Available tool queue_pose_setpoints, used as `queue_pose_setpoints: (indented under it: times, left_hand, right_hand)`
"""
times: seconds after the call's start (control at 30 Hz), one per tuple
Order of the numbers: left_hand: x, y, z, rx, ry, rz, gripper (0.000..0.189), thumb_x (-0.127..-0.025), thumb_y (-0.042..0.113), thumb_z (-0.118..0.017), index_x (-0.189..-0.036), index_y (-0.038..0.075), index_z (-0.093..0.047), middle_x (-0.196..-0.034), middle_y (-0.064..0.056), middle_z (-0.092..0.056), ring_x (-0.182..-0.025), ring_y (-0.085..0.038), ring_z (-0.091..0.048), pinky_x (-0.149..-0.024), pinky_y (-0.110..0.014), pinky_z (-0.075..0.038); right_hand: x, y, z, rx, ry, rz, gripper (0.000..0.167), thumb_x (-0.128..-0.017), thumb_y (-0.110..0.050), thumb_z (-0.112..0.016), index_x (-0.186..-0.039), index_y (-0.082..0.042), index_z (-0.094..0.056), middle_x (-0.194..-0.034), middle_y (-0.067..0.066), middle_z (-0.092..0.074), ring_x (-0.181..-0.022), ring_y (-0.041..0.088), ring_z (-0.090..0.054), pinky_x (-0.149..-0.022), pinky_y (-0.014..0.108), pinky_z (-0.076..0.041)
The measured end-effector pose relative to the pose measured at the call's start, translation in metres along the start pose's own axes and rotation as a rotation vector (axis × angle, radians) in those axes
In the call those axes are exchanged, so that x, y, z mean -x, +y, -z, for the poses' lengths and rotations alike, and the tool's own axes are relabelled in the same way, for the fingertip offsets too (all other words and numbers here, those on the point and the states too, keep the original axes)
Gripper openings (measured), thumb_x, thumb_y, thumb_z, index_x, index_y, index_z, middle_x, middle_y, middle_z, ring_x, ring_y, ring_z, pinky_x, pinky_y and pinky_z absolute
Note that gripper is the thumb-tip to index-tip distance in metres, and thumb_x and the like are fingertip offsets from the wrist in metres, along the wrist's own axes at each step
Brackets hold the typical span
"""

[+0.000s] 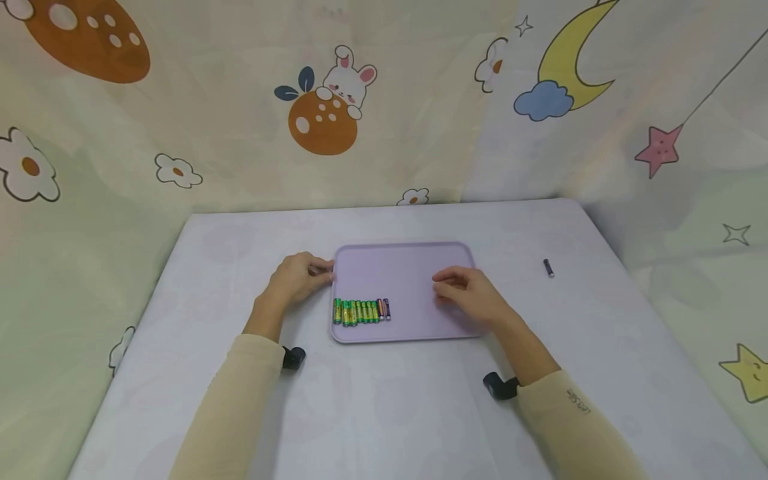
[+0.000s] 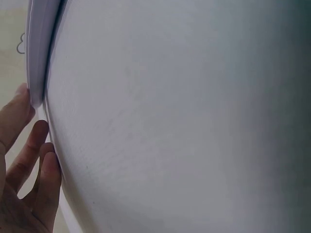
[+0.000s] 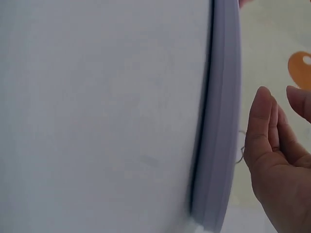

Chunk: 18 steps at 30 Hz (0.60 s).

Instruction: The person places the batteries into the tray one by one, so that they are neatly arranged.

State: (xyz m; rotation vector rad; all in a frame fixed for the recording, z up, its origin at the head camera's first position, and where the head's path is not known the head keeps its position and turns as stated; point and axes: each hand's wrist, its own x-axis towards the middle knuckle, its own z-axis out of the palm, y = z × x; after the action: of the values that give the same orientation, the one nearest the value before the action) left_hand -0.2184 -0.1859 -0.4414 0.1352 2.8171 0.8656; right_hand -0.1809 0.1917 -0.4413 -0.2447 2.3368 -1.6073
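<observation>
A pale purple tray [image 1: 408, 267] lies flat on the table. Along its lower left side stands a row of several green and yellow batteries [image 1: 354, 312], with two dark batteries [image 1: 384, 309] at the row's right end. My left hand [image 1: 295, 277] touches the tray's left edge with fingertips and thumb; the left wrist view shows these fingers [image 2: 48, 189] against an edge. Over the tray's right part hovers my right hand [image 1: 471, 293], thumb and fingers apart and holding nothing visible. Another dark battery [image 1: 549, 268] lies on the table, right of the tray.
A white cloth covers the table [image 1: 384, 407]. Behind it and at both sides hangs a printed curtain [image 1: 240, 100] with cartoon figures. Black wrist devices [image 1: 501, 387] sit at both sleeve cuffs.
</observation>
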Motion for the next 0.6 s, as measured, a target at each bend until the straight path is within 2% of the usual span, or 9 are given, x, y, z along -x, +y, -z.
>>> queue_pose_setpoints:
  times: [0.13, 0.33, 0.47, 0.6]
  left_hand:
    - [0.002, -0.004, 0.004, 0.006, 0.000, 0.003, 0.039, -0.094, 0.041, -0.074, -0.130, 0.025, -0.073, -0.124, -0.006, -0.071, -0.113, -0.027, -0.065, -0.098, -0.049, -0.049]
    - [0.003, -0.006, 0.007, 0.020, -0.007, 0.005, 0.039, -0.094, 0.040, -0.075, -0.130, 0.024, -0.073, -0.124, -0.007, -0.071, -0.111, -0.027, -0.065, -0.096, -0.048, -0.050]
    - [0.003, -0.006, 0.004, 0.017, -0.001, 0.016, 0.039, -0.094, 0.040, -0.075, -0.129, 0.024, -0.074, -0.123, -0.006, -0.071, -0.111, -0.026, -0.065, -0.095, -0.048, -0.050]
    - [0.000, -0.004, 0.000, 0.014, 0.001, -0.007, 0.040, -0.094, 0.041, -0.074, -0.130, 0.024, -0.073, -0.125, -0.005, -0.071, -0.112, -0.026, -0.065, -0.095, -0.048, -0.050]
  right_hand:
    - [0.000, 0.007, 0.012, -0.062, 0.016, 0.000, 0.036, -0.101, -0.017, -0.066, -0.128, 0.007, -0.063, -0.121, 0.026, -0.067, -0.098, 0.026, -0.073, -0.088, 0.031, -0.059]
    - [0.003, 0.012, 0.028, -0.095, 0.050, 0.006, 0.041, -0.102, -0.016, -0.066, -0.132, 0.010, -0.058, -0.126, 0.028, -0.063, -0.101, 0.023, -0.073, -0.091, 0.032, -0.059]
    - [0.005, 0.020, 0.042, -0.115, 0.056, -0.017, 0.043, -0.102, -0.016, -0.066, -0.134, 0.010, -0.057, -0.128, 0.027, -0.062, -0.102, 0.018, -0.072, -0.092, 0.029, -0.058]
    - [0.010, 0.029, 0.061, -0.128, 0.092, -0.027, 0.046, -0.101, -0.016, -0.068, -0.135, 0.011, -0.055, -0.124, 0.024, -0.064, -0.101, 0.013, -0.071, -0.091, 0.026, -0.057]
